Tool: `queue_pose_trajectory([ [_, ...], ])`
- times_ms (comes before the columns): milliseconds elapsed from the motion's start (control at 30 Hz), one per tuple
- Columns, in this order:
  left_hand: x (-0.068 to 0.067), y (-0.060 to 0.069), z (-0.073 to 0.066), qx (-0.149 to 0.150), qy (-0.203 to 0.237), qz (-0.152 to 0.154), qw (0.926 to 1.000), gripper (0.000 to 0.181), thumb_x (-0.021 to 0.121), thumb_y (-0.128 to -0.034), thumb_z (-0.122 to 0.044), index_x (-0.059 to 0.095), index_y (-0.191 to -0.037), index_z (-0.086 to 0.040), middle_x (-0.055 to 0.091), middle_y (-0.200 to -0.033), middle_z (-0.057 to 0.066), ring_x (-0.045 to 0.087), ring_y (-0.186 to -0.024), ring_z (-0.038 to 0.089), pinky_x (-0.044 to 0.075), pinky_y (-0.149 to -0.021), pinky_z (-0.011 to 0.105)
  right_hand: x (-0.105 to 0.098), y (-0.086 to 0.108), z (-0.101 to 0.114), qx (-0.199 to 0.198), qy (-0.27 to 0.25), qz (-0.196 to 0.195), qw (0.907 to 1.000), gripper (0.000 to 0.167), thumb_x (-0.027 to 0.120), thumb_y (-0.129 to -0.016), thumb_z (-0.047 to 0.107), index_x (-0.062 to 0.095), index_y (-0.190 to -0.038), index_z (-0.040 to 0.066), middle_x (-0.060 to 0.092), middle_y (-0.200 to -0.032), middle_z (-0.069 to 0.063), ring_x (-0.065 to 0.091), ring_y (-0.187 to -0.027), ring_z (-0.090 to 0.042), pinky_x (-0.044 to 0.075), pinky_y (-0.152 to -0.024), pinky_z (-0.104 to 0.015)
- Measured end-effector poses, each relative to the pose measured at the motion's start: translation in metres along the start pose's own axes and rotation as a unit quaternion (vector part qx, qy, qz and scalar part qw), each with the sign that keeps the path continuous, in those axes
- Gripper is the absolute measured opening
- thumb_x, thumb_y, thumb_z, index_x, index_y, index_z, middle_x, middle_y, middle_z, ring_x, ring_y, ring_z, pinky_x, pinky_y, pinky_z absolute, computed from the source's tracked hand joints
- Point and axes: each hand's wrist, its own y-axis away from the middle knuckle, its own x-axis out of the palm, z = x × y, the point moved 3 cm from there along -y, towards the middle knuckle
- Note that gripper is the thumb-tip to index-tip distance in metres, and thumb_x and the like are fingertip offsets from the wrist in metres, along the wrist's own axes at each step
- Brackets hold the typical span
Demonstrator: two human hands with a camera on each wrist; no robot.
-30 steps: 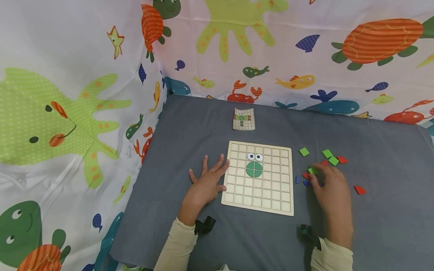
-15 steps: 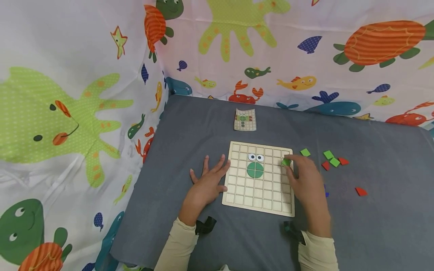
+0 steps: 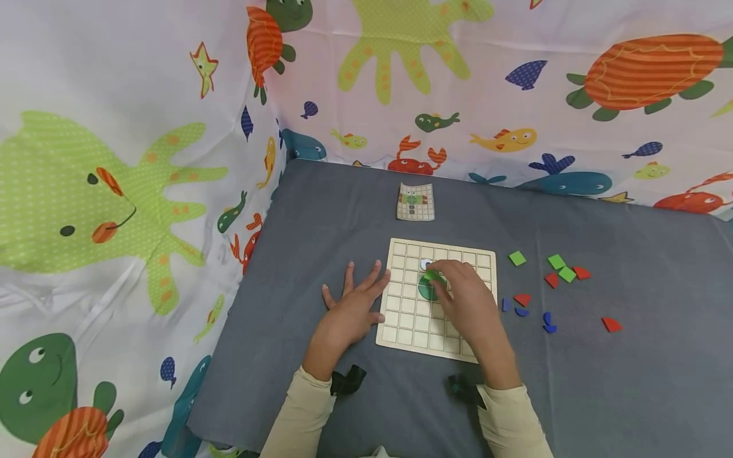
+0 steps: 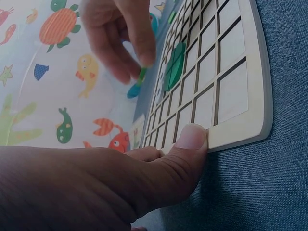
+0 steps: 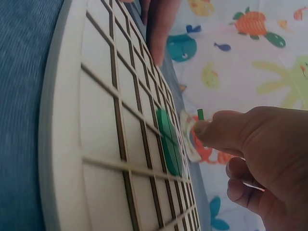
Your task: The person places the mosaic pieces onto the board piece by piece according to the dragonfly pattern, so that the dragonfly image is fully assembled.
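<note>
A light wooden grid board [image 3: 401,305] lies on the grey cloth. Dark green quarter pieces [image 3: 426,291] form a round shape in its upper middle, with a googly-eye piece [image 3: 425,264] just above. My right hand [image 3: 469,305] is over the board and pinches a light green square tile [image 3: 433,276] above the round shape, covering the second eye piece. In the right wrist view the tile [image 5: 200,114] shows edge-on, apart from the board. My left hand [image 3: 349,318] rests at the board's left edge, fingers spread, its thumb [image 4: 190,139] touching the rim.
Right of the board lie green square tiles [image 3: 517,258], red quarter pieces [image 3: 611,324] and small blue half-round pieces [image 3: 521,312]. A small picture card [image 3: 416,202] lies behind the board. A printed curtain [image 3: 366,76] stands at the back and left.
My right hand picked up a green square tile from the loose pieces and carried it left over the board to the round green shape. The left hand has stayed at the board's edge.
</note>
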Motion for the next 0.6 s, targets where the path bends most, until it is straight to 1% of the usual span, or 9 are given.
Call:
queue_pose_trajectory([
  [133,0.001,0.000,0.000,0.000,0.000,-0.002,1.0000,0.093,0.078,-0.0943,-0.026,0.023,-0.170,-0.035,0.005,-0.177,-0.015,-0.019,-0.162,0.031,-0.012,-0.115,0.083,0.007,-0.005,0.007,0.000,0.000,0.016,0.9999,0.033,0.084,-0.093,0.008,0.074,-0.124,0.013,0.073,-0.124,-0.005,0.065,-0.106,-0.028,0.060,-0.086,-0.048],
  [300,0.000,0.001,0.000,0.005,-0.002,-0.006,1.0000,0.092,0.077,-0.0948,-0.027,0.024,-0.170,-0.035,0.006,-0.177,-0.013,-0.017,-0.162,0.033,-0.011,-0.114,0.084,0.015,-0.009,0.011,-0.002,0.008,0.028,0.9996,0.029,0.083,-0.094,0.012,0.076,-0.121,0.015,0.075,-0.120,-0.002,0.064,-0.102,-0.024,0.058,-0.087,-0.046],
  [467,-0.001,0.002,-0.001,0.005,-0.003,-0.009,0.9999,0.092,0.078,-0.0944,-0.026,0.026,-0.170,-0.033,0.007,-0.177,-0.012,-0.016,-0.162,0.034,-0.010,-0.114,0.085,0.022,-0.013,0.016,-0.019,0.010,0.039,0.9990,0.032,0.085,-0.091,0.009,0.076,-0.121,0.013,0.075,-0.120,-0.003,0.063,-0.102,-0.024,0.058,-0.087,-0.045],
  [600,-0.001,0.002,-0.001,0.003,-0.004,-0.008,1.0000,0.092,0.078,-0.0941,-0.026,0.025,-0.169,-0.034,0.007,-0.177,-0.013,-0.017,-0.162,0.034,-0.010,-0.114,0.084,0.027,-0.015,0.017,-0.027,0.026,0.048,0.9982,0.034,0.086,-0.089,0.005,0.077,-0.121,0.013,0.075,-0.121,-0.003,0.063,-0.101,-0.024,0.058,-0.086,-0.043],
])
